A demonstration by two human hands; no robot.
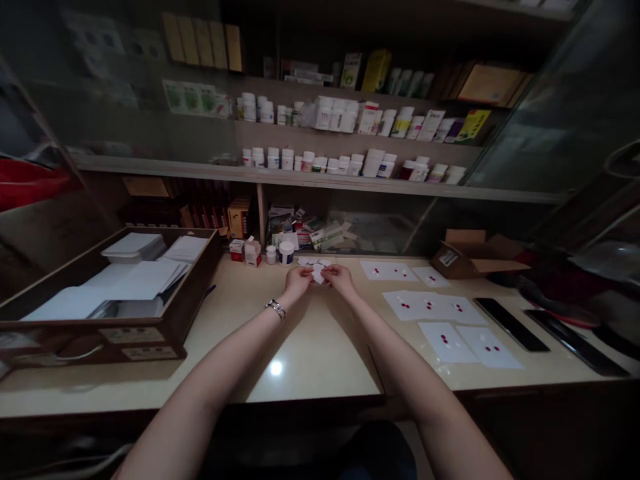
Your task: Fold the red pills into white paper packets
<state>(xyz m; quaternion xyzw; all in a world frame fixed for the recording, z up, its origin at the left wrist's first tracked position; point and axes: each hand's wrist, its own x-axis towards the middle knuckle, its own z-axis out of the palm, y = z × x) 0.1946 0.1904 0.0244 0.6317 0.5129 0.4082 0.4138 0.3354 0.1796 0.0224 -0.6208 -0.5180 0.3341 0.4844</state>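
Both of my hands meet near the back of the pale counter [300,360], each closed on a small white piece of paper [319,273]. My left hand [299,280] pinches its left side, with a metal bracelet [275,308] on that wrist. On the right side of the same piece are the fingers of my right hand [339,277]. More small white pieces [307,261] lie just behind the hands. To the right, several white paper sheets [429,305] lie flat, bearing dark red and white pills.
An open drawer [175,333] of white papers is at left. White bottles [287,253] and small boxes [253,252] stand behind. At right are an open carton [463,257] and a black phone-like slab [511,324]. Shelves of medicine bottles [333,165] rise above.
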